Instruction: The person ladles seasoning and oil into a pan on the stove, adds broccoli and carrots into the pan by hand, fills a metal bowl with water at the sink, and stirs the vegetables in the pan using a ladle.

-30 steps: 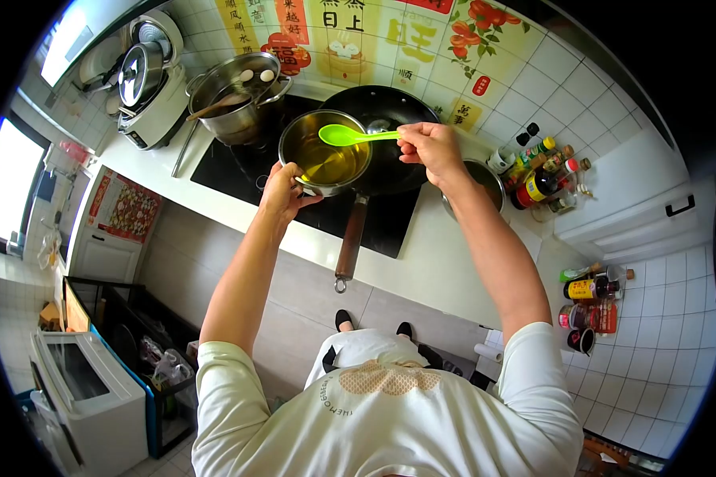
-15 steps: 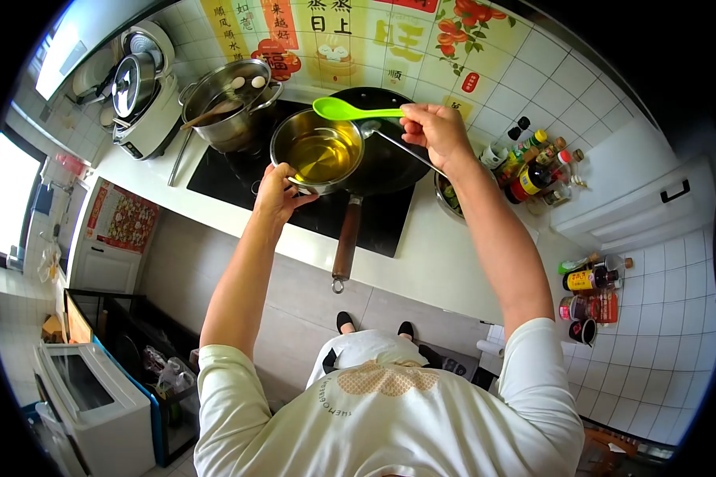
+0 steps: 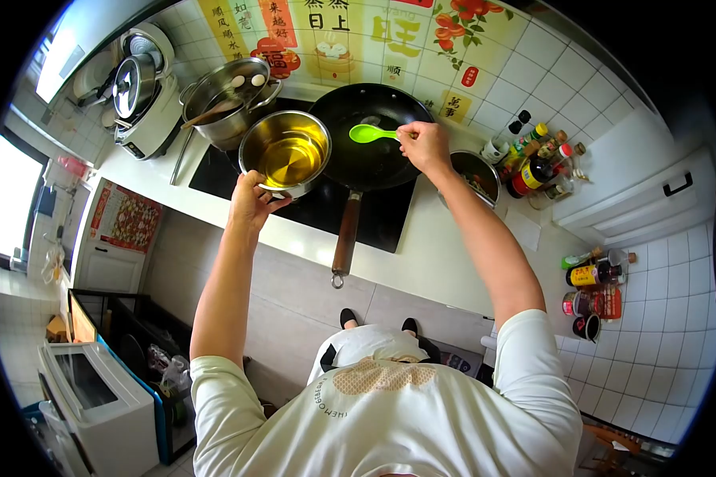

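Observation:
My left hand [image 3: 254,200] grips a stainless steel bowl [image 3: 320,167] by its near rim, thumb on top and fingers at the side. Yellow oil [image 3: 293,155] lies in the bowl, which is held over the left part of the cooktop. Between the fingers and thumb of my right hand [image 3: 426,147] is the handle of a bright green spoon [image 3: 367,133]. The spoon's head hangs above a black wok [image 3: 374,171] whose wooden handle [image 3: 347,238] points towards me. What lies in the wok is hard to make out.
A steel pot [image 3: 223,131] with eggs and a wooden spoon stands behind the bowl. Right of the wok sit a metal bowl with food [image 3: 477,179] and several sauce bottles [image 3: 533,175]. A rice cooker [image 3: 147,119] occupies the counter's left end.
My left hand has carried the bowl of oil to the left, away from the wok. My right hand has lowered the green spoon, and its head is now over the wok instead of near the bowl.

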A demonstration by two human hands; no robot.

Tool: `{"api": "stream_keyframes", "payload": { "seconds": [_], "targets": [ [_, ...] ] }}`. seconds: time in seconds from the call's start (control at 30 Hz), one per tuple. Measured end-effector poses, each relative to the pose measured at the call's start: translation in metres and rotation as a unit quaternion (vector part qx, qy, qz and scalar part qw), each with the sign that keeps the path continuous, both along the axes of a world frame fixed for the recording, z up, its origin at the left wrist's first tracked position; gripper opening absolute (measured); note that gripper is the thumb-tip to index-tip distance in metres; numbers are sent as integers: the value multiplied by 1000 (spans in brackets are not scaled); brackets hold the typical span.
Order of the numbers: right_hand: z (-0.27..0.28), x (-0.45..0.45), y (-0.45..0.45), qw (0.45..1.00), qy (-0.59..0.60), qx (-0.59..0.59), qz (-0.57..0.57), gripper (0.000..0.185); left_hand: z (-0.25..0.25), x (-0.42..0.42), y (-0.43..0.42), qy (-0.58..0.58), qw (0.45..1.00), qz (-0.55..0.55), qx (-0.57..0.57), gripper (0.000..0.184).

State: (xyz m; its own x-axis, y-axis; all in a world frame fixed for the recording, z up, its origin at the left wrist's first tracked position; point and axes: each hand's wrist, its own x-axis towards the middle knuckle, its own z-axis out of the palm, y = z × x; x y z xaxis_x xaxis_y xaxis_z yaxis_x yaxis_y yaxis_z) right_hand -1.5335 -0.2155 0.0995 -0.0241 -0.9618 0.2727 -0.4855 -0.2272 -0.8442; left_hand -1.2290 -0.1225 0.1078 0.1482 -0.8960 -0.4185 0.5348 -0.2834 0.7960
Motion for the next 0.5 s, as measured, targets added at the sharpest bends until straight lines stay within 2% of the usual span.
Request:
{"api": "stream_keyframes", "payload": {
  "seconds": [0.03, 0.1, 0.17, 0.37, 0.5],
  "targets": [
    [-1, 2, -2, 995, 71, -71, 0, 12, 2, 1, 1, -2, 1000, 3, 0, 43],
    [0, 2, -3, 995, 68, -77, 2, 11, 4, 1, 3, -3, 1000, 6, -1, 43],
    [5, -3, -1, 985, 83, -150, 9, 10, 5, 1, 4, 2, 1000, 5, -6, 42],
    [14, -2, 17, 978, 97, -183, 35, 8, 2, -1, 5, 21, 1000, 9, -6, 42],
    [18, 9, 15, 958, 117, -253, 62, 7, -2, 1, 1, 23, 1000, -5, -1, 46]
  ]
}}
